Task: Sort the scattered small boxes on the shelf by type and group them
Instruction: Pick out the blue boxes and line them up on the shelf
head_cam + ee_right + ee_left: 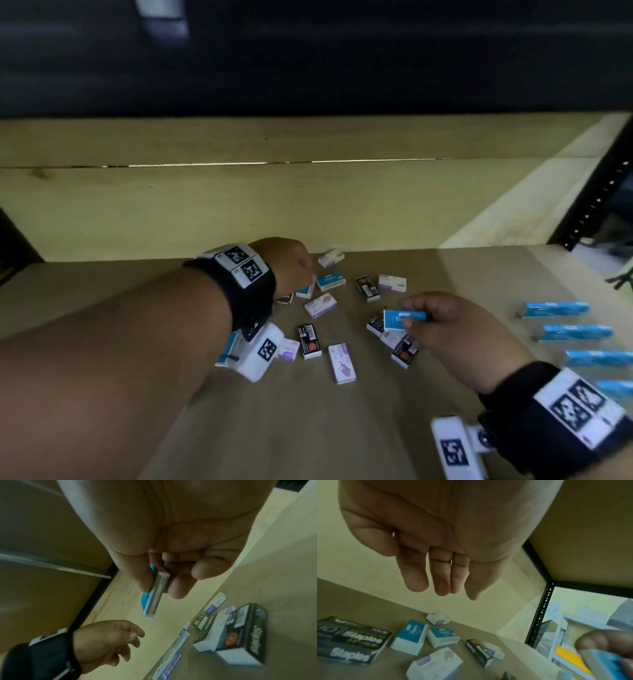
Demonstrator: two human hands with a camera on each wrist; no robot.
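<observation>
Nearest the camera, on the right: right hand (pixel 442 329) raised just above the shelf (pixel 342 428), thumb and fingers (pixel 178 588) pinching a blue box (pixel 152 595) by its broad faces, held on edge and clear of the surface. Just right of that hand, a column of blue boxes (pixel 555 309) already laid out flat in parallel, so likely the destination. To do this well: carry the held box across to that column, set it down flat and in line with its neighbours, and let go only once it rests on the shelf; a box dropped on edge would probably topple or nudge the row askew. Beneath and just left of the right hand, black boxes (pixel 404 351) lying partly overlapped, touching; further left, a purple box (pixel 340 363) and another black box (pixel 309 341) lying flat, well apart from the sorted column. Beyond those, left hand (pixel 291 270) hovering over the far side of the scatter, fingers (pixel 418 574) hanging straight and relaxed in the wrist view, holding nothing, above two more blue boxes (pixel 412 635) next to each other. Farthest back, against the wooden rear panel (pixel 239 205), a lone pale box (pixel 331 257).
</observation>
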